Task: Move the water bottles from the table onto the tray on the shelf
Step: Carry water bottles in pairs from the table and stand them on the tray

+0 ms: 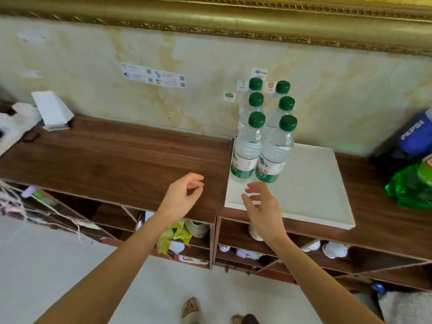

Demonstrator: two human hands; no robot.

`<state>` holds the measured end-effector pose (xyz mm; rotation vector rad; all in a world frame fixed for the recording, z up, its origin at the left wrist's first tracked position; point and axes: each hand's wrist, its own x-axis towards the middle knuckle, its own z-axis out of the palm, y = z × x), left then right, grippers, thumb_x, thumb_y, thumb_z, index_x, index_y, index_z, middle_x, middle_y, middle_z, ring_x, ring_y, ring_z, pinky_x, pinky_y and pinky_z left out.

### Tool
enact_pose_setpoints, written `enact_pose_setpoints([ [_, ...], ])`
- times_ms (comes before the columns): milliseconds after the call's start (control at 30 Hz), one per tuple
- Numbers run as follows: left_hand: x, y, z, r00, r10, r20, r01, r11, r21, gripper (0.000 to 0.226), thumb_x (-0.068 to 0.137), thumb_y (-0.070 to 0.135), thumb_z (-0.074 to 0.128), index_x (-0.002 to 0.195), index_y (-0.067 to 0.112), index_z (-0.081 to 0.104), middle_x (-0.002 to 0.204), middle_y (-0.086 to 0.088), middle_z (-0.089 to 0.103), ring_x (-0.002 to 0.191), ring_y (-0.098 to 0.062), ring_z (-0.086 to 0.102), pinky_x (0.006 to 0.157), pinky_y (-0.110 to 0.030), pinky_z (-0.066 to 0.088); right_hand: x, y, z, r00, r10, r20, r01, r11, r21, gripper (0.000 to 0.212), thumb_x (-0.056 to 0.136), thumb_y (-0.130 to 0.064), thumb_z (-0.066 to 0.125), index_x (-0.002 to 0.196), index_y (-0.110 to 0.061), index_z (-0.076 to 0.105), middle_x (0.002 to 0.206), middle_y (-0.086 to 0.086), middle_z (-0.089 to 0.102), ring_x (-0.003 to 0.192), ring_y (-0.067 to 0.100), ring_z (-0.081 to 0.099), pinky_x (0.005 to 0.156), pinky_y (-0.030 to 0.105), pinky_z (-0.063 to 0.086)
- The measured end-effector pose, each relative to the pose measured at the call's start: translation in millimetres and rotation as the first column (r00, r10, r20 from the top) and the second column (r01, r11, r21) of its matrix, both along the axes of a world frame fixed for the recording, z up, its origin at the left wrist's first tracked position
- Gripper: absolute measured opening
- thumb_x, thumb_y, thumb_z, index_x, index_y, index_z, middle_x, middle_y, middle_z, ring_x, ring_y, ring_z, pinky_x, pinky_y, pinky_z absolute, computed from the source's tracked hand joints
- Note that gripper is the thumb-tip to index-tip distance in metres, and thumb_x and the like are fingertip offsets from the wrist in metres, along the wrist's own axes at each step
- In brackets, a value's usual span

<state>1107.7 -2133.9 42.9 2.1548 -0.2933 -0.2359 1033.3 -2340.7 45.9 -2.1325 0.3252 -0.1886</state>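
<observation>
A: What is the room like?

B: There is a pale wall with yellow stains and a big gold frame (pixel 233 22) along the top. Little stickers (pixel 154 77) are stuck on the wall. Under it runs a long brown wooden shelf (pixel 112 155) with cubbies below. The floor is light.

A: What else sits on the shelf?

B: A white box (pixel 52 111) and a white bag (pixel 14 127) lie far to the left. On the right edge there is a blue Pepsi bottle (pixel 413 134) and a green bottle (pixel 411 185), both blurry. In the cubbies I see a yellow wrapper (pixel 174 235) and some white things too small to tell.

A: Where are the water bottles (pixel 264 146)?

B: They stand up straight on the white tray (pixel 315 183), at its left back part, packed close together in two rows.

A: How many?

B: Six. Each has a green cap. One tray.

A: And the hands?

B: Two. The left hand (pixel 184 192) hangs over the bare wood, just left of the tray, fingers (pixel 195 177) loosely bent, holding nothing. The right hand (pixel 261 204) is over the tray's front edge, just in front of the nearest bottles, spread loose and holding nothing. Nothing stands between the hands and the bottles.

A: Anything down low?

B: Two feet in sandals (pixel 191 309) on the floor.
</observation>
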Motion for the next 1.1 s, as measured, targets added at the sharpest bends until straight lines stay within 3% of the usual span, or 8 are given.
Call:
enact_pose_setpoints([
  [100,-24.8,27.8,-2.5,0.991,0.108,-0.080,-0.095,0.983,0.154,0.032,0.092,0.019,0.062,0.124,0.017,0.058,0.113,0.001,0.068,0.112,-0.012,0.061,0.100,-0.030,0.047,5.2,18.4,-11.9,0.975,0.208,-0.072,-0.207,0.978,0.028,0.023,0.094,-0.022,0.058,0.115,-0.018,0.050,0.109,-0.005,0.061,0.091,0.012,0.061,0.070,0.015,0.047],
  [200,-60.8,58.0,-10.7,0.953,0.259,-0.158,-0.202,0.931,0.304,0.033,0.092,0.027,0.060,0.123,0.016,0.058,0.114,-0.001,0.067,0.105,-0.017,0.062,0.093,-0.034,0.050,13.2,41.9,-22.2,0.891,0.443,-0.098,-0.446,0.895,-0.012,0.022,0.093,-0.019,0.058,0.113,-0.016,0.052,0.104,-0.003,0.064,0.089,0.013,0.063,0.075,0.021,0.048],
  [333,-116.4,98.2,-14.5,0.899,0.385,-0.209,-0.245,0.836,0.490,0.031,0.092,0.023,0.060,0.122,0.014,0.061,0.118,-0.007,0.066,0.107,-0.024,0.063,0.092,-0.036,0.051,19.3,89.4,-40.7,0.693,0.701,-0.171,-0.719,0.689,-0.087,0.018,0.094,-0.025,0.055,0.104,-0.010,0.055,0.100,0.006,0.065,0.093,0.023,0.062,0.083,0.039,0.050],
  [500,-179.5,160.5,-9.9,0.796,0.517,-0.314,-0.180,0.698,0.693,0.041,0.096,0.036,0.054,0.132,0.019,0.051,0.129,-0.001,0.059,0.117,-0.020,0.055,0.092,-0.030,0.044,9.9,177.8,-44.1,0.390,0.876,-0.282,-0.918,0.345,-0.197,0.018,0.092,-0.022,0.056,0.103,-0.007,0.058,0.102,0.011,0.067,0.097,0.029,0.061,0.085,0.042,0.048],
  [633,-227.6,220.8,-17.7,0.689,0.639,-0.342,-0.243,0.648,0.722,0.042,0.096,0.039,0.052,0.134,0.021,0.049,0.130,0.001,0.059,0.119,-0.020,0.054,0.091,-0.032,0.043,0.0,258.9,-45.6,0.159,0.904,-0.396,-0.950,0.032,-0.310,0.019,0.092,-0.025,0.054,0.104,-0.011,0.056,0.107,0.009,0.067,0.100,0.029,0.060,0.081,0.036,0.049],
  [800,-287.8,313.0,-30.1,0.587,0.726,-0.359,-0.298,0.606,0.738,0.043,0.096,0.040,0.050,0.135,0.023,0.047,0.132,0.003,0.057,0.120,-0.020,0.054,0.089,-0.031,0.042,-25.1,387.8,-48.3,-0.009,0.895,-0.446,-0.897,-0.204,-0.391,0.022,0.093,-0.027,0.049,0.109,-0.012,0.054,0.106,0.007,0.065,0.105,0.028,0.059,0.086,0.039,0.049],
  [967,-346.6,431.7,-23.5,0.510,0.790,-0.341,-0.345,0.550,0.761,0.043,0.096,0.041,0.050,0.136,0.023,0.046,0.133,0.002,0.056,0.118,-0.022,0.056,0.091,-0.032,0.043,-61.7,533.7,-42.8,-0.098,0.895,-0.436,-0.843,-0.307,-0.441,0.024,0.092,-0.029,0.050,0.110,-0.014,0.054,0.108,0.007,0.065,0.100,0.028,0.059,0.082,0.036,0.049],
  [1100,-379.6,529.5,-1.5,0.458,0.838,-0.297,-0.392,0.490,0.779,0.043,0.096,0.040,0.050,0.135,0.022,0.047,0.133,0.001,0.056,0.117,-0.022,0.056,0.092,-0.033,0.045,-85.5,646.6,-32.0,-0.136,0.896,-0.423,-0.831,-0.336,-0.444,0.024,0.092,-0.030,0.050,0.110,-0.015,0.055,0.106,0.006,0.065,0.096,0.028,0.061,0.080,0.035,0.049],
])
